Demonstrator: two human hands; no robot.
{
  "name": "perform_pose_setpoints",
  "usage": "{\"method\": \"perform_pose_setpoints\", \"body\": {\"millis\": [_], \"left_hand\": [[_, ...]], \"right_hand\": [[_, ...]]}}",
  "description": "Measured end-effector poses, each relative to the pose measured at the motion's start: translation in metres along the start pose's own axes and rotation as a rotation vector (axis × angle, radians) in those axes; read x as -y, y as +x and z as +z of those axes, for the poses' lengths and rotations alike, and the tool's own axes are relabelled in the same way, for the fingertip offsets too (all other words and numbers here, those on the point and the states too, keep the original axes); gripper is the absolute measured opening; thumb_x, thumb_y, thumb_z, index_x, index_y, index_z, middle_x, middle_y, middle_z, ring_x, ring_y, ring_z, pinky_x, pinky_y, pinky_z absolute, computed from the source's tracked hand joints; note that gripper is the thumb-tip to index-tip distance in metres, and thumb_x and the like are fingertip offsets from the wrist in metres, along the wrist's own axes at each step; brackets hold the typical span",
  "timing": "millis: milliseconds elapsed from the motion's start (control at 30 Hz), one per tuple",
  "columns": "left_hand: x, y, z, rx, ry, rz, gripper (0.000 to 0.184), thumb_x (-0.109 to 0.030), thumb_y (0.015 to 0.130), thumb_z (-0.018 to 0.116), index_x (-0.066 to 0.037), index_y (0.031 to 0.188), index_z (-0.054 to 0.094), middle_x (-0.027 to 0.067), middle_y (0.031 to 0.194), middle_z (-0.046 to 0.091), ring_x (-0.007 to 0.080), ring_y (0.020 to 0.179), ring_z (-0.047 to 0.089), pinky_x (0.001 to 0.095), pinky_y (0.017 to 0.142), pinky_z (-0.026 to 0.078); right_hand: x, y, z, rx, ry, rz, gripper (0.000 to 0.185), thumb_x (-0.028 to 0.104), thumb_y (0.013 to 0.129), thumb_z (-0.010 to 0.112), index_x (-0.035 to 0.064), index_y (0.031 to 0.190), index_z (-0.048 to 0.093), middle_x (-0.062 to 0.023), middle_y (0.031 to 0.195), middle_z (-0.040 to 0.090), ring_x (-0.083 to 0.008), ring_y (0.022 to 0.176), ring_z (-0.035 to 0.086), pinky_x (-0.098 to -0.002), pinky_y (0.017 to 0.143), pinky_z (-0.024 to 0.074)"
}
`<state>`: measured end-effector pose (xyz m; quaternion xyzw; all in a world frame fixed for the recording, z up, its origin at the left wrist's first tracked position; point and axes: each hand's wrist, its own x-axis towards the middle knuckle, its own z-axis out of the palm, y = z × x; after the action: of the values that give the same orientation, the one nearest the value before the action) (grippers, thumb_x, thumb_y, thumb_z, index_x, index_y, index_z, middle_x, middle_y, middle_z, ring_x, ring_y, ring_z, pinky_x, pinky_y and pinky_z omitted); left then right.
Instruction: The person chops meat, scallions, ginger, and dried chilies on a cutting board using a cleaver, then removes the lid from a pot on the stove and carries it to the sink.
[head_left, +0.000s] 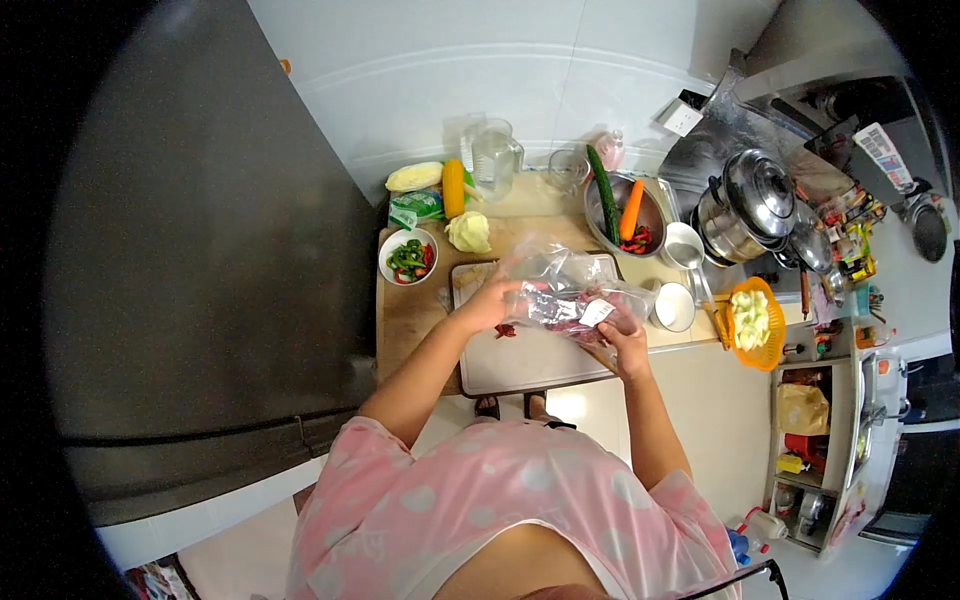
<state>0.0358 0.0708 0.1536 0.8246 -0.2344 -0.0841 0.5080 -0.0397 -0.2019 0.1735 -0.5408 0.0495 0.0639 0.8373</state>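
Fingers of the left hand (488, 306) and right hand (628, 342) grip a plastic bag (552, 272) of red meat (572, 314) over the cutting board (510, 365); chopped peppers (408, 260) sit left of it, uncut carrot (631, 210) and cucumber (603, 192) beyond its right

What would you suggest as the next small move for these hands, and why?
Probably shift the crinkled clear plastic bag with dark-red contents leftward, over the white rectangular cutting board: in this view, the end by the right hand reaches past the board's right edge.

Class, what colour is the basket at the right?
The basket is orange, seen best in the head view.
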Motion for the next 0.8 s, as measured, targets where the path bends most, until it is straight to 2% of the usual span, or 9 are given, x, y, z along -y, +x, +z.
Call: {"method": "perform_pose_setpoints", "body": {"millis": [33,67,167,233,367,500,667,767,800], "left_hand": [[0.001,0.002,-0.002,0.045,-0.003,0.115,0.041,-0.02,0.08,0.073,-0.019,0.119,0.063,0.0116,0.149,0.03,0.029,0.134,0.031,0.0403,0.106,0.033],[0.014,0.003,0.002,0.087,0.109,0.12,0.046,-0.022,0.077,0.076,-0.016,0.121,0.062,0.013,0.141,0.043,0.027,0.123,0.047,0.0377,0.102,0.039],[0.007,0.004,0.008,0.242,-0.076,-0.03,0.047,-0.022,0.076,0.076,-0.011,0.12,0.062,0.0146,0.122,0.06,0.0266,0.105,0.06,0.0363,0.095,0.045],[0.008,0.0,0.016,0.093,0.118,0.184,0.042,-0.021,0.079,0.074,-0.007,0.116,0.062,0.0136,0.104,0.067,0.0242,0.096,0.063,0.0373,0.088,0.048],[-0.002,0.0,0.028,0.033,-0.044,0.031,0.033,-0.018,0.079,0.073,-0.008,0.109,0.065,0.0157,0.102,0.067,0.0252,0.095,0.063,0.0373,0.086,0.048],[0.0,0.0,0.035,-0.028,-0.121,-0.223,0.022,-0.016,0.08,0.071,-0.008,0.101,0.068,0.0144,0.098,0.067,0.0259,0.09,0.064,0.0382,0.082,0.048],[0.008,0.004,0.036,-0.172,0.014,-0.068,0.015,-0.015,0.083,0.069,-0.005,0.093,0.067,0.0091,0.093,0.065,0.0208,0.09,0.061,0.0341,0.079,0.048],[0.008,0.006,0.029,-0.34,-0.022,-0.076,0.013,-0.013,0.083,0.068,-0.004,0.093,0.067,0.0078,0.099,0.059,0.0206,0.099,0.058,0.0327,0.082,0.048],[0.008,0.006,0.027,-0.413,-0.027,-0.072,0.013,-0.012,0.084,0.068,-0.003,0.093,0.066,0.0074,0.102,0.057,0.0205,0.102,0.056,0.0321,0.083,0.048]], "right_hand": [[0.001,0.001,0.002,0.008,0.002,-0.002,0.056,-0.002,0.081,0.064,0.0026,0.133,0.046,-0.0096,0.112,0.064,-0.0129,0.085,0.06,-0.0247,0.073,0.0471],[0.002,0.001,0.003,0.015,0.005,-0.004,0.056,-0.003,0.08,0.064,0.0024,0.133,0.046,-0.0098,0.112,0.064,-0.013,0.086,0.06,-0.0247,0.073,0.0471],[-0.009,0.008,-0.009,-0.011,-0.073,0.044,0.054,-0.004,0.08,0.063,0.0028,0.131,0.048,-0.009,0.111,0.065,-0.0125,0.087,0.061,-0.0233,0.07,0.0463],[-0.009,0.008,-0.004,-0.016,-0.036,0.036,0.053,-0.003,0.08,0.064,0.0033,0.13,0.049,-0.0084,0.109,0.065,-0.0119,0.086,0.061,-0.0222,0.067,0.0453],[-0.017,0.011,-0.006,-0.074,-0.078,0.103,0.048,-0.009,0.08,0.06,-0.0005,0.126,0.05,-0.0108,0.116,0.061,-0.0216,0.101,0.061,-0.0339,0.087,0.0514],[-0.016,0.012,-0.001,-0.073,-0.038,0.102,0.048,-0.008,0.079,0.063,0.0005,0.125,0.051,-0.009,0.113,0.062,-0.0201,0.102,0.06,-0.0331,0.088,0.0495],[-0.026,0.02,-0.01,-0.116,-0.09,0.048,0.048,-0.004,0.079,0.066,0.0012,0.125,0.051,-0.0074,0.111,0.063,-0.0186,0.102,0.06,-0.0321,0.09,0.0471],[-0.021,0.023,-0.007,-0.171,-0.138,0.022,0.05,0.0,0.083,0.063,0.0043,0.13,0.05,-0.0024,0.099,0.065,-0.0092,0.077,0.059,-0.022,0.062,0.0452],[-0.018,0.023,-0.011,-0.165,-0.147,0.04,0.049,0.0,0.083,0.062,0.004,0.13,0.05,-0.0021,0.099,0.065,-0.009,0.075,0.058,-0.0216,0.061,0.0446]]}}
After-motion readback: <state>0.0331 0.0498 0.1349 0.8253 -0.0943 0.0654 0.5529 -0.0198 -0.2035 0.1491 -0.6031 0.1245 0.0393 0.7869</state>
